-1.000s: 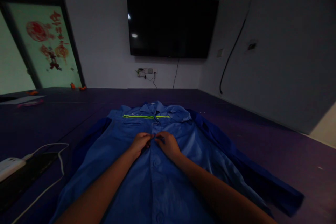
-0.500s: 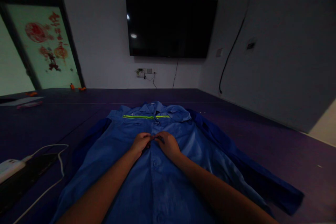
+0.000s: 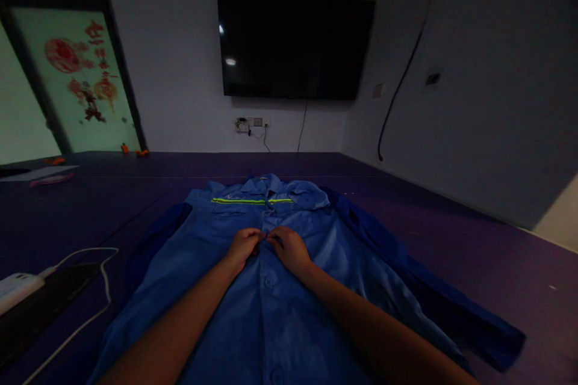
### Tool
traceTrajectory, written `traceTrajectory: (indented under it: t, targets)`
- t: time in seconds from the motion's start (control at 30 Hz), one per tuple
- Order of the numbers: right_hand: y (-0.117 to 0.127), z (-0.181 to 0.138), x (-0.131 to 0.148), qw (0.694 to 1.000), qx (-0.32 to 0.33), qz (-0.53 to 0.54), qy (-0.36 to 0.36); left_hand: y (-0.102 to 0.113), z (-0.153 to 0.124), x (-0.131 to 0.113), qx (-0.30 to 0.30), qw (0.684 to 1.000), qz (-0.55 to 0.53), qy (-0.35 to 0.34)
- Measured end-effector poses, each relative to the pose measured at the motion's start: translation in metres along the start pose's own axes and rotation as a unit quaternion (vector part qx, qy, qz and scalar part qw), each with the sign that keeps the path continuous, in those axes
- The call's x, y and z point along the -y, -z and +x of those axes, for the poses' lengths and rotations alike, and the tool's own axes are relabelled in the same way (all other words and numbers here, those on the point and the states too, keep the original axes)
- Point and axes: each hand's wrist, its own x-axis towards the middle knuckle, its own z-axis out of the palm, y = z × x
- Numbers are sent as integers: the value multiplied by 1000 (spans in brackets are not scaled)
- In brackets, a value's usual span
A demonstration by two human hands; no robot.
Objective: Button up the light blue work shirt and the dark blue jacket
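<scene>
A blue long-sleeved work shirt (image 3: 307, 301) lies spread face up in front of me, its collar away from me and a yellow-green stripe (image 3: 239, 201) across the chest. Both hands meet at its front placket, below the chest stripe. My left hand (image 3: 244, 245) is closed, its fingertips pinching the shirt's edge. Just beside it, my right hand (image 3: 289, 246) pinches the placket from the other side. The fingers hide whatever button lies between them. Nearer to me, a button (image 3: 268, 282) shows on the placket.
The shirt lies on a dark purple floor (image 3: 451, 216). At left are a white charger (image 3: 20, 290) with a white cable (image 3: 107, 289) and a black flat object (image 3: 49, 307). A television (image 3: 295, 42) hangs on the far wall; a decorated glass door (image 3: 81, 78) stands at left.
The fingertips of my two hands have drawn slightly apart at the placket. The shirt lies as before.
</scene>
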Motion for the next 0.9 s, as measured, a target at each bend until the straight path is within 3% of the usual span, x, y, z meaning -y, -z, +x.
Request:
traceTrajectory:
  t: [0.9]
  targets:
    - [-5,2,-8,998,-19,51,-10,1,1,-1,41,999,5,-10]
